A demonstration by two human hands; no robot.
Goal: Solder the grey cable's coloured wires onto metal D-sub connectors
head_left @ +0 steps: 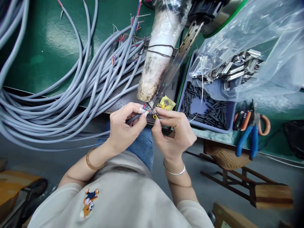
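Observation:
My left hand [124, 125] is closed on the end of a grey cable [133, 119], whose thin coloured wires [147, 108] fan out past white-covered fingertips. My right hand [177, 131] pinches a thin silvery solder wire [156, 115], and a loose length of it trails out to the right. Between the fingertips lies a small metal connector [151, 104], partly hidden. Right above it, the soldering iron [162, 90] points down with its tip at the wires. A stained white tube [155, 60] wrapped in plastic hangs beside the iron. Close to my right fingers lies a yellow sponge [167, 103].
Many grey cables [95, 95] with stripped ends cover the left of the green table [51, 41]. To the right are a blue tray [228, 123] of black sleeves, a plastic bag [273, 69] of metal connectors, and blue-handled pliers [245, 139]. Below stands a wooden stool [270, 194].

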